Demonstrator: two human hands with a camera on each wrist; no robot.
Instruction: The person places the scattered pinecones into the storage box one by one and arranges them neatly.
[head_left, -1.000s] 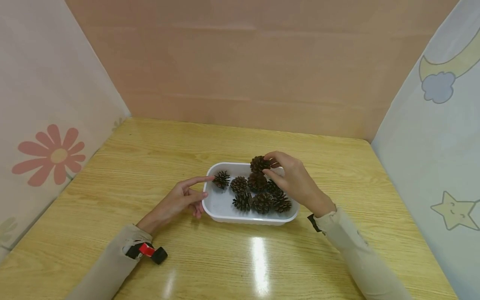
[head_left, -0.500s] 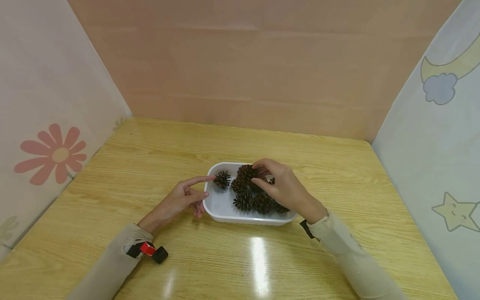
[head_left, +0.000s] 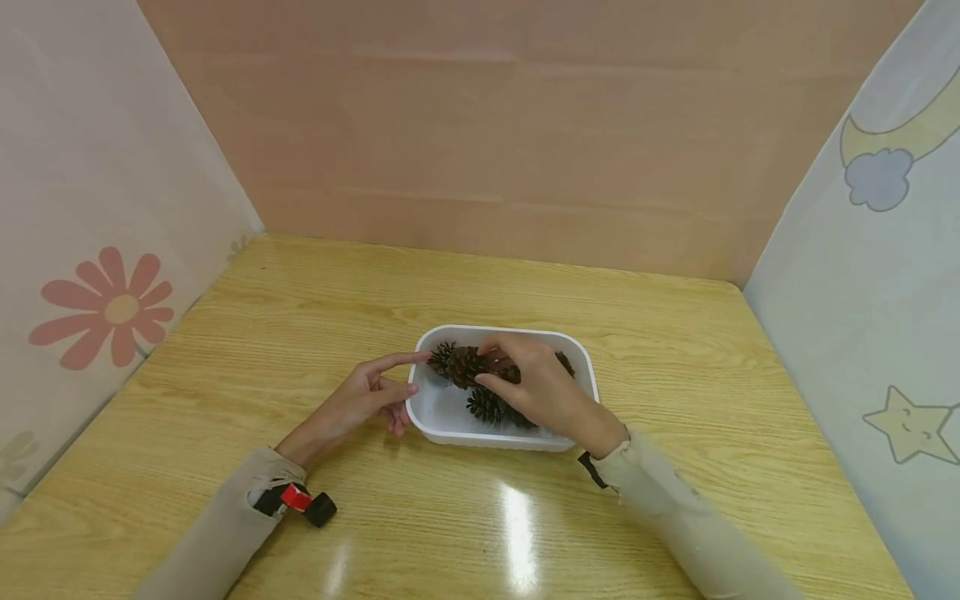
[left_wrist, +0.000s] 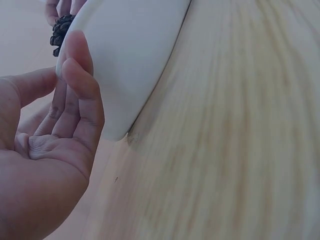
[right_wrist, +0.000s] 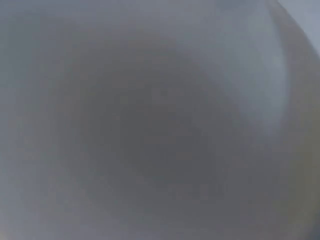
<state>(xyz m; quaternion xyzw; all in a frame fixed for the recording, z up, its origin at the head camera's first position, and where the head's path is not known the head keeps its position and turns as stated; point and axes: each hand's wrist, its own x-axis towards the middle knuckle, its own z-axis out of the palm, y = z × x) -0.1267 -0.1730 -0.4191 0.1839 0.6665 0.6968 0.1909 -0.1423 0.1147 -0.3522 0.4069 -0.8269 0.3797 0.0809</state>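
Note:
A white oblong plastic basin (head_left: 517, 440) sits on the table with several brown pine cones in it. My right hand (head_left: 536, 379) reaches over it, pinching a pine cone (head_left: 466, 367) between thumb and fingers. This cone is beside another pine cone (head_left: 441, 358) at the basin's left end. My left hand (head_left: 367, 396) holds the basin's left end, thumb and index fingertip at the rim, the other fingers bent against the outer wall (left_wrist: 125, 55). Below the right hand, one pine cone (head_left: 486, 405) shows while others are partly hidden. The right wrist view is only a grey blur.
The wooden table (head_left: 337, 292) ends at a tan back wall (head_left: 480, 125). White side panels printed with a flower (head_left: 120, 309) and a star (head_left: 909, 421) flank it. A black and red wrist strap (head_left: 296, 498) is on the left sleeve.
My right hand has moved left and down with the pine cone, from above the basin's far rim to beside the leftmost cone. The left hand and the basin have stayed in place.

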